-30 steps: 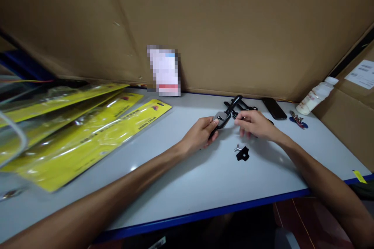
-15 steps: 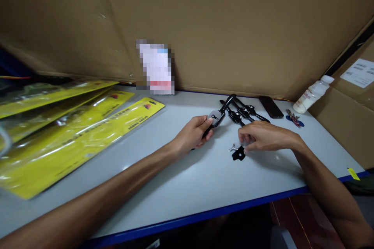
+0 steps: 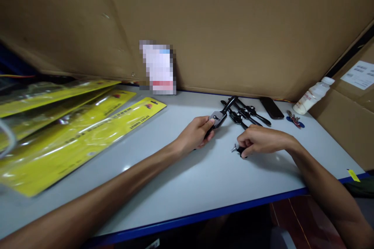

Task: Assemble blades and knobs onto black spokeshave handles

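My left hand is closed around a black spokeshave, its far handle pointing away from me. A grey blade with a keyhole slot lies on the spokeshave body, under my left thumb. To the right, my right hand pinches a small black lever cap at the table surface; the fingers cover most of it. A silver thumbscrew sticks out on the cap's left side. Just beyond my right hand lie several more black spokeshaves in a loose group.
Yellow blister packs overlap across the left of the white table. A dark phone, keys and a leaning white bottle stand toward the back right. A blurred-out card leans on the cardboard wall.
My right hand has closed its fingers over the black lever cap, which lay more exposed before. My left hand still holds the spokeshave and blade in nearly the same place.
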